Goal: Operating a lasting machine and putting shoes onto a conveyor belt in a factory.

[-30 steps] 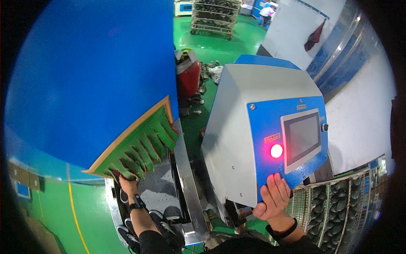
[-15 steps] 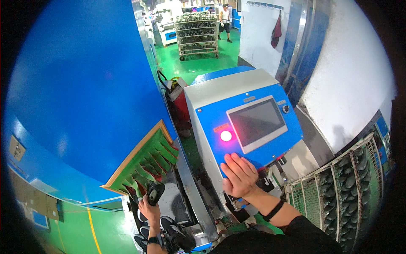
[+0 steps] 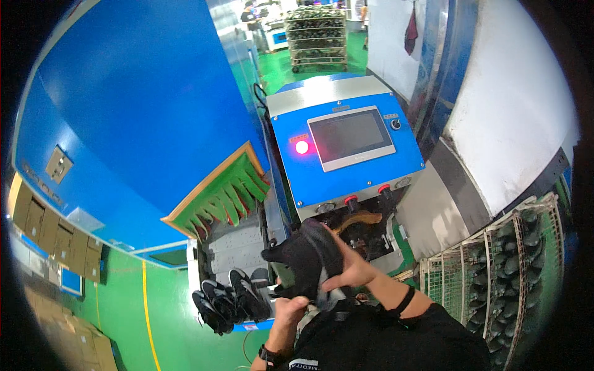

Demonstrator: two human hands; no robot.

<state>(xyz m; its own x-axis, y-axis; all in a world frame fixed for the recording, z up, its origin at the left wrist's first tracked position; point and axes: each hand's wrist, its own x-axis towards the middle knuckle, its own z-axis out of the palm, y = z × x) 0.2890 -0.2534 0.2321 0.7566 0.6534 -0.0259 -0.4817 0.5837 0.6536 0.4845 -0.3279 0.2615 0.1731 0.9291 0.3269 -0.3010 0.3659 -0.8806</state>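
Observation:
A black shoe (image 3: 315, 256) with a grey lower part is held up before my body, in front of the machine's lower opening. My right hand (image 3: 354, 269) wraps round its right side, the thumb on the near face and the other fingers mostly hidden behind. At its lower left edge, my left hand (image 3: 289, 310) grips it with the thumb on top. Several black-and-grey sneakers (image 3: 238, 297) stand in a row at the near end of the conveyor (image 3: 235, 250), left of my hands.
A blue control panel (image 3: 288, 179) carries a dark screen (image 3: 352, 139), a lit red button (image 3: 301, 147) and red-collared knobs (image 3: 351, 203). Green strip curtains (image 3: 229, 195) hang at the blue cabinet's opening. A wire rack (image 3: 495, 272) of dark shoe-shaped pieces stands right; cardboard boxes (image 3: 55, 235) stand left.
My right hand has left the control panel's lower edge and come down to the shoe. My left hand has moved right, away from the strip curtains. The view has shifted too.

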